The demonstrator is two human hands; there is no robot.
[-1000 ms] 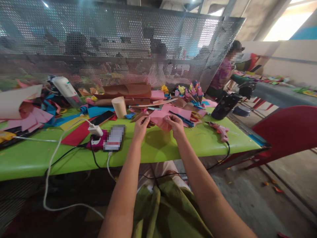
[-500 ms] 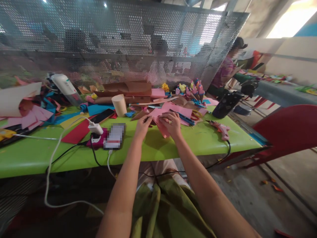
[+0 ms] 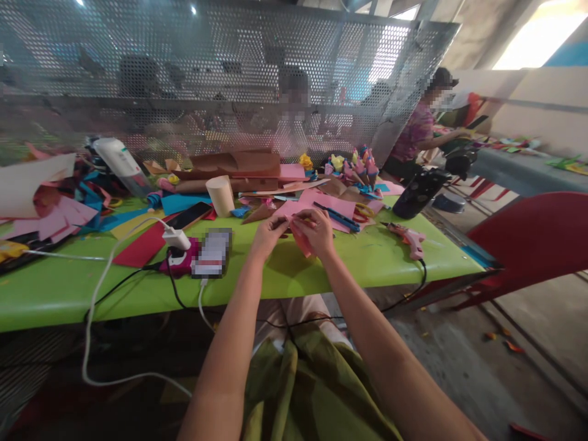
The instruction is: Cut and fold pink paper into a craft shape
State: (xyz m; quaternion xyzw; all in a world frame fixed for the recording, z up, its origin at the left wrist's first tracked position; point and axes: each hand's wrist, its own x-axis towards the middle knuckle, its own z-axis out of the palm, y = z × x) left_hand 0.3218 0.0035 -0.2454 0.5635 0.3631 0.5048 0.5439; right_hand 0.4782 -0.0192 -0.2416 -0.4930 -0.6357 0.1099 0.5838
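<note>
A small piece of pink paper [image 3: 302, 242] is held up between my two hands, above the green table [image 3: 294, 278]. My left hand [image 3: 270, 234] pinches its upper left edge with thumb and fingers. Closed on its upper right part, my right hand [image 3: 316, 229] has the fingertips close to those of the left. The paper's lower end hangs below the right fingers. Just behind the hands lie a flat pink sheet [image 3: 315, 201] and a dark blue pen-like tool [image 3: 337, 217].
A pink glue gun [image 3: 413, 240] and a black bottle [image 3: 420, 193] are on the right. Left of my hands are a phone [image 3: 212, 252], a magenta power adapter [image 3: 181, 257] and a beige cardboard tube [image 3: 220, 196]. Another person [image 3: 420, 125] sits at the far right.
My left hand has moved slightly right, bringing the fingertips of both hands together. The pink paper now looks narrower and more folded. The other person's arm has reached outward.
</note>
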